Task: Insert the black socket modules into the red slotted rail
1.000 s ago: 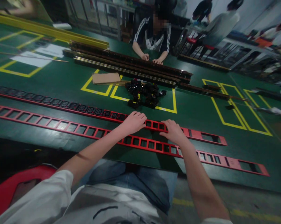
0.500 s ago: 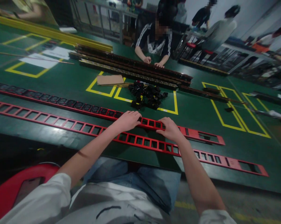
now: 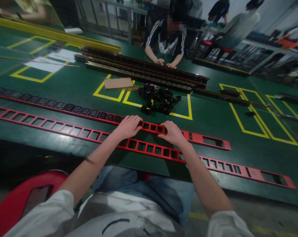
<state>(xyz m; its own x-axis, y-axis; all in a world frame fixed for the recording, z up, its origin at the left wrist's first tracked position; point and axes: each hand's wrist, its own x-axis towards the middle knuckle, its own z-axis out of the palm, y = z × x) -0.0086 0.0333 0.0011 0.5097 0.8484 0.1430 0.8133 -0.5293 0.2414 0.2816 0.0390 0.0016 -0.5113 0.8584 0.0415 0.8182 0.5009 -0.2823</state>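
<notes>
Both my hands grip the farther red slotted rail, which lies across the green table. My left hand is closed on it just right of the filled slots. A little further right, my right hand closes over its edge with thumb and fingers. Black square socket-like inserts fill the slots to the left. Between my hands and beyond, the slots are bare. Nearer me lies a second red slotted rail, its slots bare, passing under my forearms. A pile of loose black parts sits beyond my hands.
Past the pile lie long dark metal profiles and a piece of brown cardboard. Across the table a person rests both hands near the profiles. White papers lie at left. A phone is on the red stool.
The held rail has slid to the left against the nearer rail, with both my hands moving along with it. The view has shifted slightly.
</notes>
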